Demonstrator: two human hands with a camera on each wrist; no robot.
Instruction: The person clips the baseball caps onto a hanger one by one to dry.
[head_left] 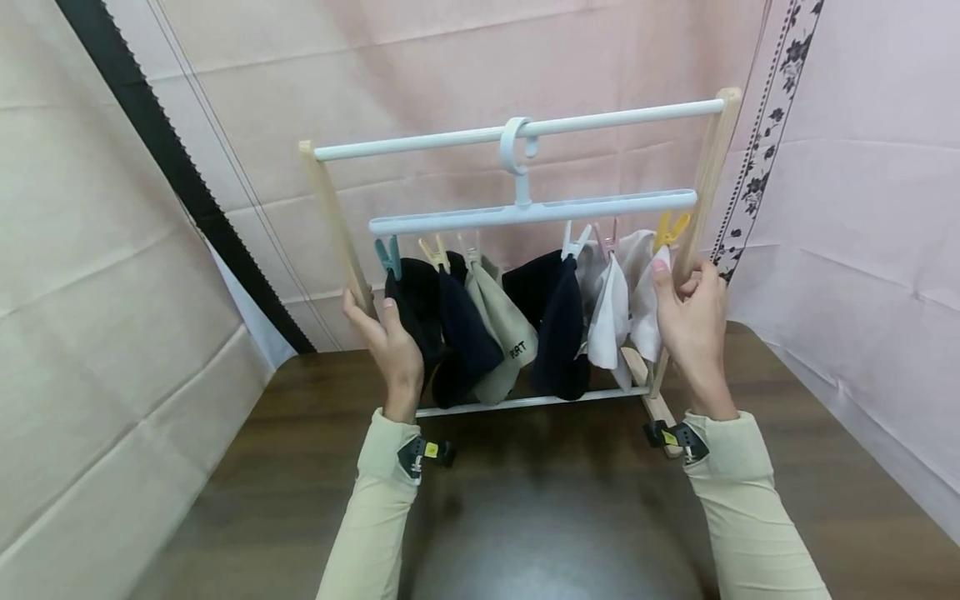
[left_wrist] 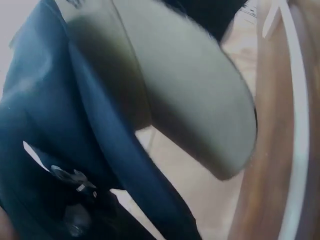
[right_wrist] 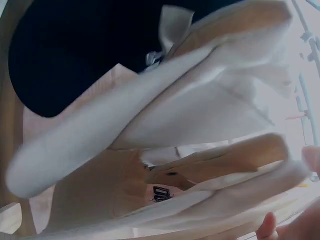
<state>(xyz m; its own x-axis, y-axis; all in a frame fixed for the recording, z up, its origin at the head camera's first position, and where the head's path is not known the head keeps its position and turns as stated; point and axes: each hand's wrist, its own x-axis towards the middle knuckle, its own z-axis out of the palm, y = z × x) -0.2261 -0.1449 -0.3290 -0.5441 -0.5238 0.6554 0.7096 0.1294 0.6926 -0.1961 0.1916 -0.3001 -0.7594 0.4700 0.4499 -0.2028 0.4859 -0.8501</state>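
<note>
A small drying rack with wooden posts and a pale blue top bar (head_left: 420,142) stands on the table. From the bar hangs a light blue clip hanger (head_left: 465,218), its coloured clothespins (head_left: 390,257) holding several socks. My left hand (head_left: 393,350) grips the left wooden post (head_left: 337,225), beside a black sock (head_left: 412,304). At the other end, my right hand (head_left: 693,333) has its fingers round the right post (head_left: 712,167), with the thumb against a white sock (head_left: 645,300). Between them hang dark navy socks (head_left: 558,333) and a grey-green sock (left_wrist: 200,85). White socks (right_wrist: 175,115) fill the right wrist view.
The brown wooden table (head_left: 540,517) lies under the rack, whose lower white bar (head_left: 517,405) runs just above it. Pale cloth (head_left: 465,67) hangs behind and at both sides. A wooden foot (head_left: 660,412) shows at the rack's right.
</note>
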